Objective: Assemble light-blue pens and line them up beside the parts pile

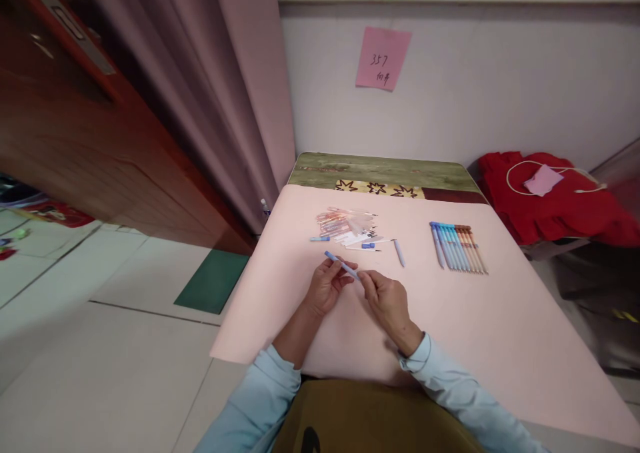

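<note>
A light blue pen [344,264] is held slantwise between my two hands above the table. My left hand [327,286] is closed around its middle, with the darker blue end sticking out past the fingers. At the lower end, my right hand [387,298] pinches the pen; its tip is hidden by the fingers. Just beyond my hands lies a loose heap of pen parts [345,226], with orange barrels and white refills. Near the heap are a small blue piece [369,245], a blue cap-like piece [320,239] and a pale blue barrel [400,253].
To the right, a neat row of pens [457,248] runs from blue to brown. Pink paper [450,333] covers most of the table [320,170]. A red cloth [565,206] with a white cord lies beyond the right edge. A wooden door [125,160] stands at the left.
</note>
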The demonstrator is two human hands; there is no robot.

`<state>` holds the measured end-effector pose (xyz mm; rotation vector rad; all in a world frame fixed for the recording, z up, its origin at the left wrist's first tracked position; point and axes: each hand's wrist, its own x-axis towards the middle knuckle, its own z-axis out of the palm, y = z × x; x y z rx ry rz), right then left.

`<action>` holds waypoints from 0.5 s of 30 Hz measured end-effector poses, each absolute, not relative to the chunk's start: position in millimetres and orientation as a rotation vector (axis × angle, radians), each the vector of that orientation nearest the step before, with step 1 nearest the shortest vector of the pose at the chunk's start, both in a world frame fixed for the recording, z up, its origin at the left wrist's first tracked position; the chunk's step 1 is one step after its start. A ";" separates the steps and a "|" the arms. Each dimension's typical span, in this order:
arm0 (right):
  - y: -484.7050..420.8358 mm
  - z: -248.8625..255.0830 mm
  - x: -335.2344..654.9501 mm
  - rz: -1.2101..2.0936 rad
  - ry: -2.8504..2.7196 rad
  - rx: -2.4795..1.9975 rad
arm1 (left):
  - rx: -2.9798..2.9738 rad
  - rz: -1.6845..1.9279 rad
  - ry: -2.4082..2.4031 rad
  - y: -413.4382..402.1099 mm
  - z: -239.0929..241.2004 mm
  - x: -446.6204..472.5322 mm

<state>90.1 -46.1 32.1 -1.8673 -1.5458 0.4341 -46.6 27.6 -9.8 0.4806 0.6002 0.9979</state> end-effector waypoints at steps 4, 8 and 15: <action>-49.9 31.6 90.0 0.486 -1.489 -1.772 | 0.455 1.023 0.618 28.2 -9.7 -45.0; -52.6 33.6 93.5 0.517 -1.483 -1.791 | 0.489 1.004 0.613 28.8 -10.0 -43.9; -52.6 38.8 96.7 0.557 -1.549 -1.904 | 0.510 1.006 0.608 27.9 -11.4 -43.3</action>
